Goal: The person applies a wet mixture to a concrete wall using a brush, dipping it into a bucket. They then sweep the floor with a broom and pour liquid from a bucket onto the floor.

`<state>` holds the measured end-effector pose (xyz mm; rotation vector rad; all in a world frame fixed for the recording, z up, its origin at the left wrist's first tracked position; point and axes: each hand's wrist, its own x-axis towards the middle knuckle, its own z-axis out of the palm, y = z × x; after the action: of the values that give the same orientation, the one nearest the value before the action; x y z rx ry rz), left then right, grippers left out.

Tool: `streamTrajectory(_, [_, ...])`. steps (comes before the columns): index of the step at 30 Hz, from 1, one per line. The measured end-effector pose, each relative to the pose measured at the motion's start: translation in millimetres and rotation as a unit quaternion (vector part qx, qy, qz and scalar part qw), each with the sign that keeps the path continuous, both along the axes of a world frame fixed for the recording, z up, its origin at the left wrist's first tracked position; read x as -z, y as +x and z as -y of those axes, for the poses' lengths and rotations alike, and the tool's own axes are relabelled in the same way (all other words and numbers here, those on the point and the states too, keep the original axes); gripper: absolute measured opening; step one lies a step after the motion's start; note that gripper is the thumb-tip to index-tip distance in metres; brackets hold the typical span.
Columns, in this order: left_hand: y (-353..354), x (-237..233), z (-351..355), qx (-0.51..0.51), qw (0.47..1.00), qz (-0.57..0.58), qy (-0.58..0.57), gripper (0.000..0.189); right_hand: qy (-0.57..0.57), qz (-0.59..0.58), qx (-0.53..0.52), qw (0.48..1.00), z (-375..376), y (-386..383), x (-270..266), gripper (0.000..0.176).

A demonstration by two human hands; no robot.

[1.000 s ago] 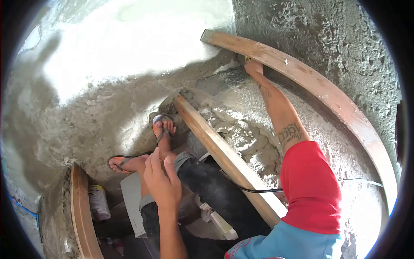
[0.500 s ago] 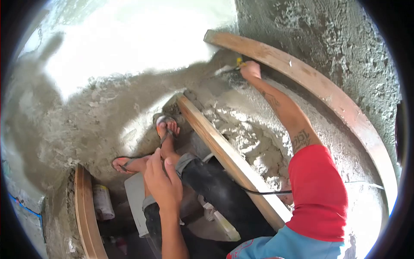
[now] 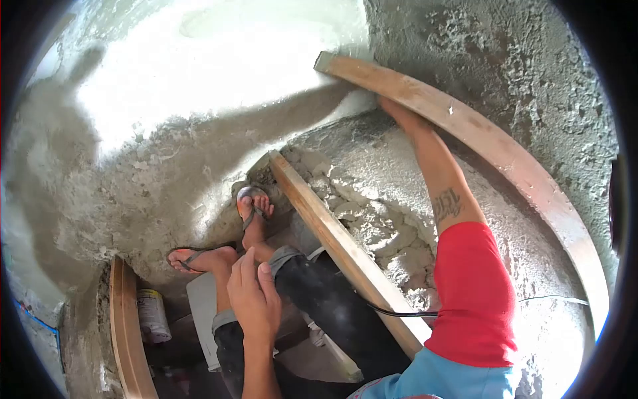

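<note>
The left hand is hovering over the legs, seemingly empty, fingers loosely together, perhaps for balance; the right hand is stretching to the curved board's far end, which is hiding its fingers, their state untellable

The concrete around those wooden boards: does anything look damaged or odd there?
Yes: the rough patch between the middle board and the long right-hand board is lumpy and cracked, unlike the smoother surface near its top. It may simply be unfinished. The right-hand board's curve is probably lens distortion.
</note>
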<state>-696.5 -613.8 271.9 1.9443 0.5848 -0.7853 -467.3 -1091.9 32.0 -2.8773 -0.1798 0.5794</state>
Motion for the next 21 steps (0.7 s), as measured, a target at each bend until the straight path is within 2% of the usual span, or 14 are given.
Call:
streamTrajectory(1, [1.9,-1.0,-0.7,0.004,1.000,0.003,0.001,0.030,-0.086,0.030,-0.027,0.996,-16.6,-3.0,-17.2,0.041])
streamTrajectory(3, [7.1,0.2,-4.0,0.004,1.000,0.011,0.007,0.030,-0.255,-0.014,-0.147,0.955,-1.0,-27.7,-27.0,0.039])
streamTrajectory(6, [3.5,-4.7,-9.6,-0.016,0.999,0.030,-0.004,0.031,-0.254,-0.116,-0.111,0.954,7.9,-23.1,-52.4,0.039])
streamTrajectory(7, [4.3,-3.2,-9.0,-0.019,0.999,0.026,0.005,0.031,-0.255,-0.116,-0.112,0.953,4.2,-18.3,-48.0,0.039])
streamTrajectory(9, [5.5,-3.0,-7.2,-0.023,0.999,0.021,0.012,0.031,-0.155,-0.008,0.016,0.988,-1.4,-11.5,-31.2,0.038])
streamTrajectory(10, [6.9,-3.2,-5.9,-0.015,1.000,0.020,0.008,0.031,-0.156,-0.008,0.015,0.988,1.0,-6.2,-16.5,0.038])
streamTrajectory(11, [7.7,-3.7,-5.4,-0.006,1.000,0.019,0.006,0.031,-0.241,0.058,-0.114,0.962,34.4,-11.6,26.2,0.038])
streamTrajectory(12, [9.3,-3.5,-5.9,-0.002,1.000,0.017,0.009,0.031,-0.315,0.122,-0.237,0.911,38.8,-18.2,46.3,0.038])
streamTrajectory(13, [10.9,-4.6,-5.6,0.006,1.000,0.013,0.007,0.032,-0.312,0.119,-0.234,0.913,14.5,-25.1,42.2,0.038])
streamTrajectory(14, [10.8,-6.4,-5.3,0.013,1.000,0.009,0.001,0.034,-0.292,-0.057,-0.110,0.949,-30.9,-28.8,20.7,0.038])
streamTrajectory(15, [9.4,-8.2,-5.2,0.012,1.000,0.007,-0.003,0.034,-0.260,-0.228,0.018,0.938,-62.1,-28.4,-5.6,0.037])
streamTrajectory(16, [8.6,-8.1,-5.0,0.002,1.000,0.008,-0.001,0.034,-0.263,-0.225,0.017,0.938,-73.4,-27.1,-28.6,0.037])
streamTrajectory(18, [6.7,-8.4,-8.3,-0.005,1.000,0.004,-0.001,0.033,-0.290,-0.277,-0.055,0.914,-86.3,-35.8,-55.6,0.035])
streamTrajectory(21, [7.7,-8.3,-12.2,-0.016,1.000,0.011,0.018,0.033,-0.275,-0.215,-0.031,0.937,-50.7,-18.3,-46.4,0.037])
